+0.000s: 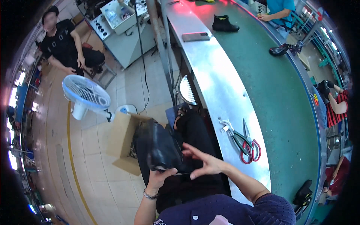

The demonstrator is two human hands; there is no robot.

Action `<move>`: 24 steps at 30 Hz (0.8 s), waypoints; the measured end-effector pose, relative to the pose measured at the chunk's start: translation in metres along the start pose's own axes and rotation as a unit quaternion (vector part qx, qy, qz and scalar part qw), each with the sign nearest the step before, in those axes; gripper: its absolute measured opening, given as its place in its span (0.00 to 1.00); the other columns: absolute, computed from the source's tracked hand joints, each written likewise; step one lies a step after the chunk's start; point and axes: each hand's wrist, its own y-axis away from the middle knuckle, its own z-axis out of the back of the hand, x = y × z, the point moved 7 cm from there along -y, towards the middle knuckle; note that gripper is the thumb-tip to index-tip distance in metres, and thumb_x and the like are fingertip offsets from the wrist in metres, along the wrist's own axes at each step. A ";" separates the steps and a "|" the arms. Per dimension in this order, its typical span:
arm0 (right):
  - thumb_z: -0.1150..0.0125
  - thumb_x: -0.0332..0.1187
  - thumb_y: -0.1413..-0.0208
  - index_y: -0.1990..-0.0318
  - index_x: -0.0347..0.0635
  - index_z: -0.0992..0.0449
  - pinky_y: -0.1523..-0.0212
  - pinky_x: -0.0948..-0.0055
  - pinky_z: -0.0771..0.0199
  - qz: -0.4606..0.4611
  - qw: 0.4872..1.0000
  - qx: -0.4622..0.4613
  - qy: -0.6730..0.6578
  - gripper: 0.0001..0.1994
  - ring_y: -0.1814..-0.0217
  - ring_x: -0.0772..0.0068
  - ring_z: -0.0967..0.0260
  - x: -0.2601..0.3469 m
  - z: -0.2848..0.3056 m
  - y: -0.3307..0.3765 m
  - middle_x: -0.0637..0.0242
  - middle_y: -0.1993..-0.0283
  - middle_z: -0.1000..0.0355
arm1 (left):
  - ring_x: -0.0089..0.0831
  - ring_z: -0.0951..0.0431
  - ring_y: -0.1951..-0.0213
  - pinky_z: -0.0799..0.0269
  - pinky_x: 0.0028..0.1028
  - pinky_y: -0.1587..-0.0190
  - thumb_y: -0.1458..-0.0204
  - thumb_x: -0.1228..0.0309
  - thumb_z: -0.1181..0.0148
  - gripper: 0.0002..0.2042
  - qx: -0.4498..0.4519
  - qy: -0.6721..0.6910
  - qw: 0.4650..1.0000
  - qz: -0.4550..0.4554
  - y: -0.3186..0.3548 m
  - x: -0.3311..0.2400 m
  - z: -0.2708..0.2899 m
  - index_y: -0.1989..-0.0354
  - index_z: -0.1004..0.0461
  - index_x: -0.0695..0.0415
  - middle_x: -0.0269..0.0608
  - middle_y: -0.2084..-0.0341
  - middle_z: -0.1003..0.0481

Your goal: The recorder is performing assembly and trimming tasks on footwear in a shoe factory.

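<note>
Above my lap is a black shoe, probably an ankle boot, smeared by motion. My left hand is closed on its near end, the fingers partly hidden under it. My right hand is just to the right of the shoe, fingers spread and thumb apart, with nothing in its grasp; the fingertips come close to the shoe's side, and whether they touch it I cannot tell. Pliers with dark green handles lie on the metal ledge to my right. Beside them are red-handled scissors.
An open cardboard box stands left of my legs, near a fan. Past the ledge runs a green conveyor belt; a black ankle boot is on it. A phone lies on the ledge. A person sits at far left.
</note>
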 end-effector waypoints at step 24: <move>0.40 0.37 0.42 0.40 0.44 0.30 0.68 0.76 0.31 -0.206 0.572 -0.687 0.398 0.22 0.76 0.76 0.31 0.064 0.289 0.170 0.67 0.80 0.27 | 0.36 0.28 0.47 0.29 0.30 0.46 0.43 0.71 0.40 0.34 -0.233 -0.293 0.924 -0.082 -0.070 -0.084 0.083 0.30 0.50 0.59 0.54 0.36 0.42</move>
